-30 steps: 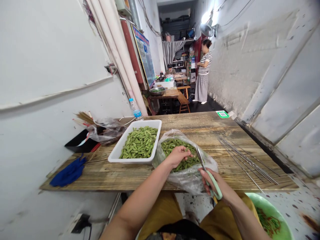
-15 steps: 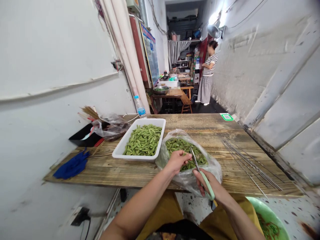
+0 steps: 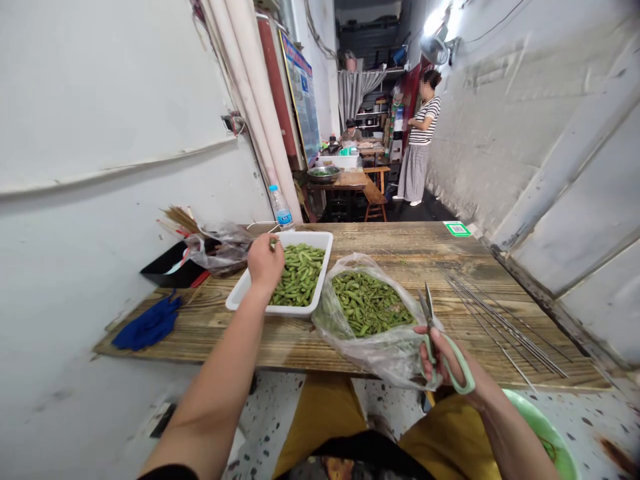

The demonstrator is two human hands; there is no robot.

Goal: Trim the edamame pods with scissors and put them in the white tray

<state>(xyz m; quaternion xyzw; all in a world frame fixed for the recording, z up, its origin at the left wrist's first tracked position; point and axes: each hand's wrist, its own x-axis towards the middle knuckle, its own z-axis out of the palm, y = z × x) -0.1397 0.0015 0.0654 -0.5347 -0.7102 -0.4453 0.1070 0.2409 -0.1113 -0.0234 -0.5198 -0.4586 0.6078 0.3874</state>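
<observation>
My left hand (image 3: 266, 265) is over the left side of a white tray (image 3: 321, 279) heaped with green edamame pods (image 3: 299, 273). Its fingers are pinched together, and a bit of a pod (image 3: 273, 244) shows at the fingertips. Green-handled scissors (image 3: 457, 363) are in my right hand (image 3: 441, 353), blades pointing up and slightly apart. That hand is beside the right edge of a clear plastic bag (image 3: 380, 353), its mouth wide around many more pods (image 3: 367, 303).
Metal skewers (image 3: 505, 320) lie on the wooden table (image 3: 295, 343) at right. A blue glove (image 3: 147, 325), black box (image 3: 175, 270) and water bottle (image 3: 283, 210) are at left. A green basin (image 3: 540, 427) stands below right. Farther back, a person (image 3: 420, 143) stands.
My left hand has moved from above the bag leftward to the white tray. My right hand has drawn the scissors right, away from the pods, and their blades have parted.
</observation>
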